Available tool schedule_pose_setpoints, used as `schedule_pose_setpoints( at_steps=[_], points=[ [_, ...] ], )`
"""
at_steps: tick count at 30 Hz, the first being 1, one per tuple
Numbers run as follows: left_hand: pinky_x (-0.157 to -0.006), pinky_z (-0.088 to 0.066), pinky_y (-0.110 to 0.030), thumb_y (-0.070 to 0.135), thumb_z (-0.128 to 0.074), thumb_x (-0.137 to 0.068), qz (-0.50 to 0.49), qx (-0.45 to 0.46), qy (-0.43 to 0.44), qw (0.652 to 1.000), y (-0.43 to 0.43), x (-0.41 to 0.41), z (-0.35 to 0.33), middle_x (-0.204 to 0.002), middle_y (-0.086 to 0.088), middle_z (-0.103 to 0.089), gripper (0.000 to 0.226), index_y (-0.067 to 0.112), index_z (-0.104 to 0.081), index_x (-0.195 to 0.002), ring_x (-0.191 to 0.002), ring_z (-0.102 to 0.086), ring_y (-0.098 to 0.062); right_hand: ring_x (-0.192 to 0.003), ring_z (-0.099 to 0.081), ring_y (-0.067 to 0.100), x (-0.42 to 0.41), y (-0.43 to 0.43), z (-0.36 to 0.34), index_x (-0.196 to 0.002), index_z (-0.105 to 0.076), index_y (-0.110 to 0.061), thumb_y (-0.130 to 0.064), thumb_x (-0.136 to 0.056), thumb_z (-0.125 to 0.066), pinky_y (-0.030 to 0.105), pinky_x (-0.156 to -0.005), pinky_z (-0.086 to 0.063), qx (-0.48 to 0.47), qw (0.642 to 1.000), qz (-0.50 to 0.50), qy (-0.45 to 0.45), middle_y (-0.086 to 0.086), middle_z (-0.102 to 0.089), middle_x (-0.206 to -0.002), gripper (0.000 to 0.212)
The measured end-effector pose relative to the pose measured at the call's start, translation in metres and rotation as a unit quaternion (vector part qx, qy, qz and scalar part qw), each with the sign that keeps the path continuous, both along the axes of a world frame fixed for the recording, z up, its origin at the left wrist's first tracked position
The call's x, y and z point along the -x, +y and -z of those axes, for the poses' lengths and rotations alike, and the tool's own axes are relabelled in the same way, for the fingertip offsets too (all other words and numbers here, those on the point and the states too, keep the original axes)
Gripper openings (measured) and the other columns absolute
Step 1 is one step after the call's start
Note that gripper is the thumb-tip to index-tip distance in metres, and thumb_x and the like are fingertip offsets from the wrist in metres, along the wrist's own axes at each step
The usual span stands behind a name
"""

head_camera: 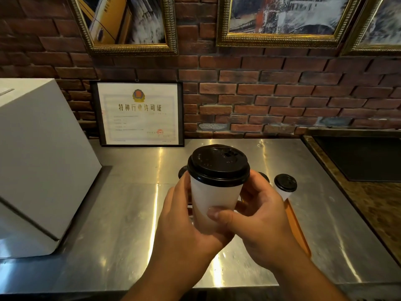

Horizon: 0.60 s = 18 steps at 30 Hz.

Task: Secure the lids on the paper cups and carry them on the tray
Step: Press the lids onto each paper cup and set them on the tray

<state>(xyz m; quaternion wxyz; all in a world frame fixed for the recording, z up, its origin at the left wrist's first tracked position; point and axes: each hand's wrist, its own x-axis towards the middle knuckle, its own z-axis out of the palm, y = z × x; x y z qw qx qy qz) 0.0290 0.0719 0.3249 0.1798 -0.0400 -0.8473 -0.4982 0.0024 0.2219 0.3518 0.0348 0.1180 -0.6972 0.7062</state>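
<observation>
While you hold it above the steel desk [130, 213], the paper cup [213, 203] sits upright between your two hands, its black lid [218, 165] seated on the rim and level. Your left hand [184, 224] wraps the cup's left side and cradles its lower part, fingers curled round the wall. Your right hand [260, 216] grips it from the right, the thumb [217, 213] laid across the front of the white wall and the fingers curled behind, out of sight. Both hands close on the cup's body below the lid, and neither touches the lid. Just right of the held cup and beyond it, a second lidded cup [285, 184] stands on an orange tray [298, 231], whose long edge runs out from under your right wrist. Two more black lids peek out behind the held cup, one at its left [182, 171] and one at its right [264, 175]; their cups are hidden. Far left of the held cup stands a white box [39, 159].
</observation>
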Motion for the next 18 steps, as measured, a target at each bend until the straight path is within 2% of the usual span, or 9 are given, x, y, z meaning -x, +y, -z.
schedule_pose_setpoints(
  at_steps=[2,4,6,7,9,13,17,18],
  points=[
    [-0.098,-0.06,-0.029,0.06,-0.087,-0.057,0.0,0.002,-0.013,1.0,-0.0006,-0.0012,-0.0012,-0.138,0.03,-0.054,0.106,0.063,-0.03,-0.146,-0.122,-0.059,-0.008,-0.115,-0.069,0.002,0.0001,-0.0014,0.0014,-0.117,-0.063,-0.058,-0.022,-0.059,-0.096,0.02,-0.08,-0.061,-0.006,1.0,0.009,0.003,-0.02,-0.073,-0.122,0.077],
    [-0.099,-0.059,-0.031,0.064,-0.085,-0.059,-0.001,-0.003,-0.015,1.0,-0.0007,-0.0015,-0.0018,-0.138,0.03,-0.055,0.098,0.063,-0.033,-0.143,-0.12,-0.061,-0.011,-0.116,-0.067,0.0,-0.0001,-0.0023,0.0012,-0.115,-0.061,-0.064,-0.029,-0.057,-0.098,0.018,-0.08,-0.06,-0.003,1.0,0.005,0.003,-0.022,-0.072,-0.123,0.077],
    [-0.1,-0.059,-0.031,0.078,-0.075,-0.056,-0.011,-0.012,-0.011,1.0,-0.0013,-0.0008,-0.0022,-0.137,0.031,-0.055,0.092,0.066,-0.033,-0.137,-0.118,-0.061,-0.008,-0.118,-0.066,-0.002,-0.0002,-0.0028,-0.0001,-0.115,-0.059,-0.069,-0.039,-0.055,-0.096,0.015,-0.081,-0.059,-0.002,1.0,-0.013,0.001,-0.025,-0.07,-0.126,0.077],
    [-0.1,-0.058,-0.028,0.083,-0.07,-0.052,-0.016,-0.016,-0.01,1.0,-0.0016,-0.001,-0.002,-0.135,0.034,-0.054,0.092,0.068,-0.032,-0.135,-0.118,-0.06,-0.005,-0.119,-0.065,-0.003,-0.0009,-0.0026,-0.0002,-0.116,-0.058,-0.07,-0.04,-0.056,-0.095,0.014,-0.08,-0.058,-0.003,1.0,-0.023,-0.001,-0.026,-0.07,-0.127,0.077],
    [-0.093,-0.053,-0.013,0.085,-0.071,-0.051,-0.013,-0.017,-0.006,1.0,-0.0021,-0.0006,-0.001,-0.131,0.04,-0.053,0.094,0.074,-0.029,-0.134,-0.117,-0.058,0.002,-0.119,-0.065,-0.002,-0.0006,-0.0017,0.0012,-0.117,-0.06,-0.068,-0.033,-0.057,-0.094,0.013,-0.08,-0.058,-0.002,1.0,-0.03,0.002,-0.024,-0.071,-0.126,0.077],
    [-0.078,-0.046,0.003,0.063,-0.087,-0.058,0.007,-0.011,0.0,1.0,-0.0016,-0.0003,0.0037,-0.13,0.042,-0.051,0.101,0.073,-0.028,-0.139,-0.123,-0.051,0.011,-0.115,-0.067,-0.002,-0.0008,-0.0028,0.0084,-0.116,-0.063,-0.06,-0.013,-0.056,-0.098,0.013,-0.077,-0.059,0.002,1.0,-0.004,0.001,-0.021,-0.073,-0.121,0.084],
    [-0.08,-0.048,0.002,0.062,-0.088,-0.058,-0.003,0.0,0.003,1.0,-0.0045,-0.0002,0.0036,-0.132,0.043,-0.051,0.102,0.078,-0.025,-0.137,-0.122,-0.05,0.013,-0.117,-0.064,-0.006,-0.0023,-0.0039,0.0085,-0.118,-0.058,-0.064,-0.031,-0.049,-0.094,0.011,-0.079,-0.058,-0.012,1.0,-0.01,-0.003,-0.027,-0.07,-0.123,0.085],
    [-0.079,-0.047,0.003,0.062,-0.087,-0.058,-0.007,0.0,0.008,1.0,-0.0051,0.0,0.0034,-0.13,0.046,-0.05,0.101,0.081,-0.024,-0.135,-0.122,-0.05,0.014,-0.118,-0.063,-0.005,-0.002,-0.0035,0.0077,-0.119,-0.057,-0.065,-0.031,-0.051,-0.093,0.011,-0.079,-0.057,-0.014,1.0,-0.02,-0.002,-0.027,-0.069,-0.124,0.084]
  ],
)
